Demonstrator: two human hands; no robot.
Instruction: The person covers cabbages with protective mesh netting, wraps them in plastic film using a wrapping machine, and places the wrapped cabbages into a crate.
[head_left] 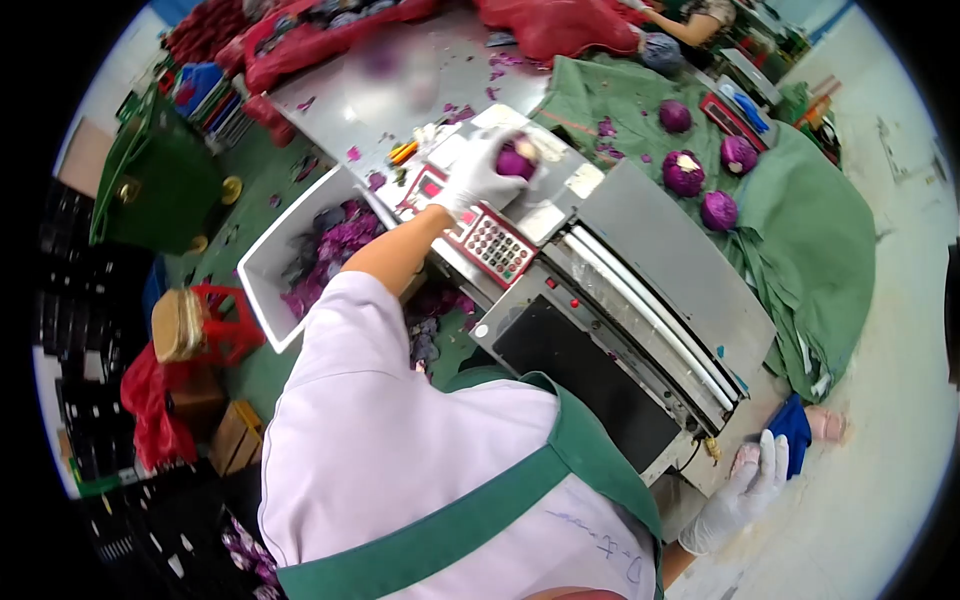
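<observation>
My left hand (482, 172), in a white glove, is closed around a purple cabbage (516, 160) with a pale cut end. It holds the cabbage over the weighing scale, whose red-framed keypad (492, 246) faces me. Directly in front of me is a wrapping machine (660, 265) with a grey top, long white rollers (650, 315) and a black plate (588, 378). Low on the right, my gloved right hand (738, 500) has its fingers stretched out, beside a small pinkish piece (745, 460) and a blue cloth-like thing (791, 432).
Several purple cabbages (683, 172) lie on a green cloth (810, 230). A white bin (275, 255) of purple leaves stands left, near a red stool (228, 325) and green wheeled bin (150, 185). Red sacks (550, 25) line the far table; another person's arm (685, 25) shows behind.
</observation>
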